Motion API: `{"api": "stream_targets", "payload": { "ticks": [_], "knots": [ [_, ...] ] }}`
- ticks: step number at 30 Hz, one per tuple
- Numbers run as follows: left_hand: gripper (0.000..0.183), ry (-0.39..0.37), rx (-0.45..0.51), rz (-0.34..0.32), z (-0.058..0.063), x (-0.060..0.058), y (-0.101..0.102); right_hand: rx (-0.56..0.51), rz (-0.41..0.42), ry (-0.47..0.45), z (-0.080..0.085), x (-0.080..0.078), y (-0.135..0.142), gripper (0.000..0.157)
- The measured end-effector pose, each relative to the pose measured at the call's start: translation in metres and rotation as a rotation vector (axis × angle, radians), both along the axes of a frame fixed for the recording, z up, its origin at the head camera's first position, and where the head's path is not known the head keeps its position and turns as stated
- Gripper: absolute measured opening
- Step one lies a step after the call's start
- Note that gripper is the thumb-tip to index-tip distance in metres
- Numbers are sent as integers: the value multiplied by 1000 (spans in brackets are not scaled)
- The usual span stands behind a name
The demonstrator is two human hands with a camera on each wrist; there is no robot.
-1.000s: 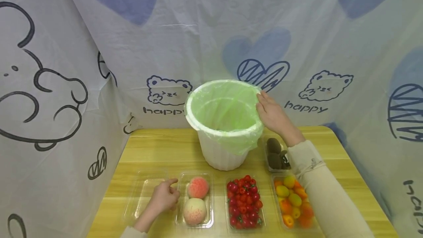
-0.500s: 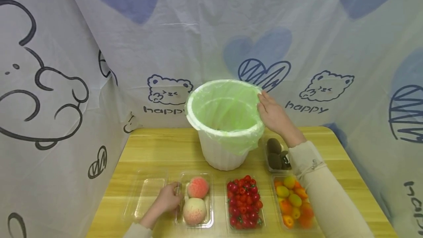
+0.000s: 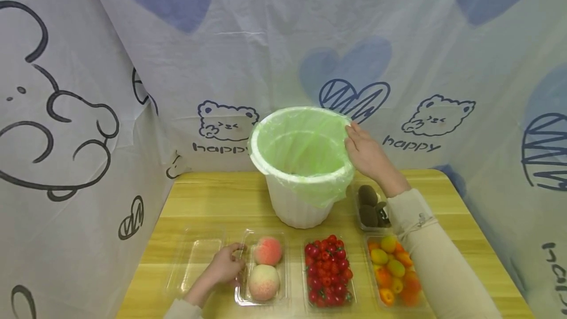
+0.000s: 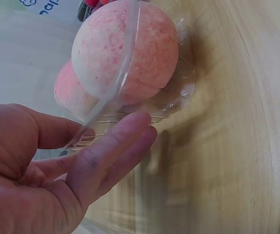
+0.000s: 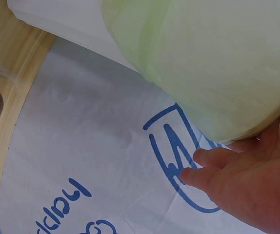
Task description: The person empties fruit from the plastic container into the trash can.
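A clear plastic box [image 3: 262, 301] with two peaches [image 3: 264, 282] stands at the front, raised a little on its left side. My left hand [image 3: 225, 266] pinches its left rim; the left wrist view shows the thumb and fingers on either side of the clear rim. At the back stands a white bin [image 3: 294, 210] lined with a green bag [image 3: 305, 154]. My right hand [image 3: 366, 156] rests against the bin's right rim. In the right wrist view its visible fingers [image 5: 213, 158] lie fairly straight beside the bag, and the thumb is hard to make out.
Left of the peaches is a clear empty plastic tray [image 3: 199, 260]. A box of small red fruits [image 3: 328, 272] and a box of orange and yellow fruits [image 3: 392, 270] stand to the right. Dark brown fruits [image 3: 368, 208] sit in another box beside the bin. Printed cloth [image 3: 274, 63] hangs behind.
My left hand has moved right to the peach box and taken its left rim. The box has shifted slightly right and tilted. My right hand stays at the bin.
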State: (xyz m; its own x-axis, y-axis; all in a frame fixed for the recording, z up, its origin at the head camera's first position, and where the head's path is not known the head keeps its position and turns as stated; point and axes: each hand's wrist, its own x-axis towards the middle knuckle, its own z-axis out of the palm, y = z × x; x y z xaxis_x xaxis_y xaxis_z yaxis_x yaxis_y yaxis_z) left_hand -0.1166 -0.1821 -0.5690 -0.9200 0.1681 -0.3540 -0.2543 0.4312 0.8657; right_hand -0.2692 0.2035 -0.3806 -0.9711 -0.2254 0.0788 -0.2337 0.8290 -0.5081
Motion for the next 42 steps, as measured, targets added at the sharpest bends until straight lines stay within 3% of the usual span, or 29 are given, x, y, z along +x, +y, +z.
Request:
{"api": "stream_targets", "payload": {
  "ticks": [6,10,19,33,42],
  "knots": [
    [52,8,47,-52,5,1,-3,6,-1,0,1,0,1,64],
    [55,-6,102,-93,17,3,-6,6,5,6,1,1,0,63],
    [57,12,127,-154,56,2,-11,6,-2,-6,2,1,0,63],
    [59,14,198,-178,117,-6,-12,4,5,-1,1,0,-1,62],
    [58,43,193,-193,153,-11,-11,-14,0,-10,2,2,-1,64]
  ]
}}
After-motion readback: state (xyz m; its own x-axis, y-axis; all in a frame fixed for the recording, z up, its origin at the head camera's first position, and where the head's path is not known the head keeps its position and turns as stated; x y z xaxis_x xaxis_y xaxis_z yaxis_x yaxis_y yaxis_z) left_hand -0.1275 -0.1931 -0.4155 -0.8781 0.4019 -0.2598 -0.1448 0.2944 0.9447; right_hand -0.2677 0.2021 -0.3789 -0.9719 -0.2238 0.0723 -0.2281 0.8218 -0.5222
